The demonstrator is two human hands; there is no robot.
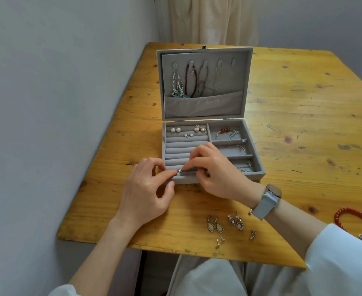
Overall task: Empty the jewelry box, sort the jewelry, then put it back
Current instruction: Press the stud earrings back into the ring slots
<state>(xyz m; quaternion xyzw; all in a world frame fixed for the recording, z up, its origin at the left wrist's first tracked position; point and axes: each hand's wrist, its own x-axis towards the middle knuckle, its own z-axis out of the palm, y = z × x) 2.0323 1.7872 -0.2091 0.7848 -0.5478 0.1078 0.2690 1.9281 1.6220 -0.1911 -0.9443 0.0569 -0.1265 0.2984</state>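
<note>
A wooden table [282, 107] stood by a grey wall [47, 82]. On it sat a grey jewelry box [259, 173] with its lid [203, 107] up. Necklaces [191, 80] hung inside the lid.

The left hand [145, 195] was at the front left corner of the box. Its thumb and first finger were pressed together on one side of a small silver earring [179, 171]. The right hand [214, 171] pinched the other side of the same earring. So both hands held it, right over the front row of the soft ring rolls [178, 151]. The right wrist wore a grey watch [268, 199].

In the back rows of the box sat two white pearl earrings [175, 130], two small blue ones [188, 135], and some silver ones [199, 128]. On the right side of the box, a bracelet with red beads [226, 131] lay in the top part.

On the table near the front edge lay a pair of drop earrings [215, 225], some sparkly earrings [236, 222], and little studs [219, 242]. Far to the right lay a red bead bracelet [357, 221].
</note>
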